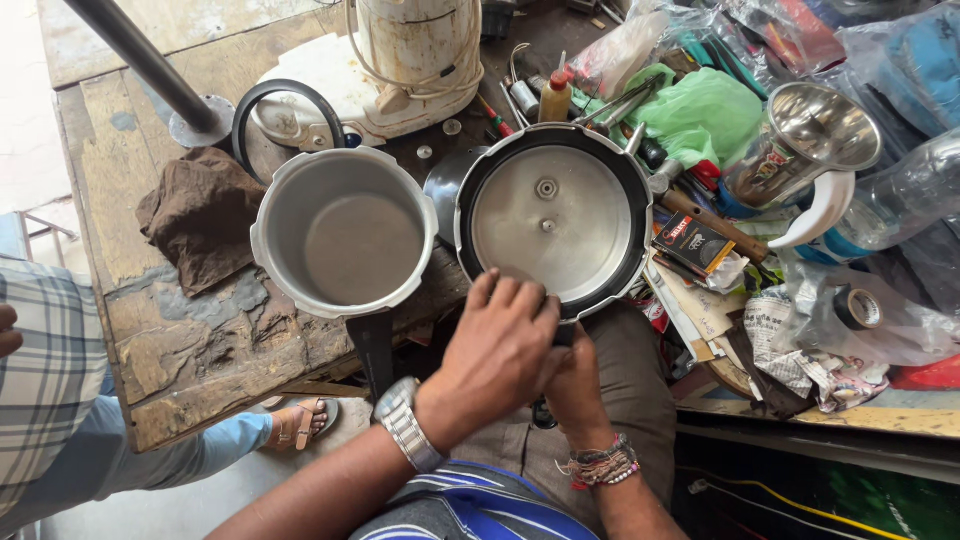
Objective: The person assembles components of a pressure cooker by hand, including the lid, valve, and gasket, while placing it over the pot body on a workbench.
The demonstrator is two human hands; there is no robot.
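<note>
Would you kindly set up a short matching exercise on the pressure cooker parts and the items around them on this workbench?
Things:
1. cooker lid
2. cooker pot
3. brown cloth
4. steel jar

States or places:
A. crumpled at the pot's left
B. open and empty on the bench
C. upside down, held at its near edge by left hand and right hand
D. among the clutter at right

Pairs: 1-C, 2-B, 3-A, 4-D

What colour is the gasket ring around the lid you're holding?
Black: the gasket ring rims the silver lid, seen best in the head view.
</note>
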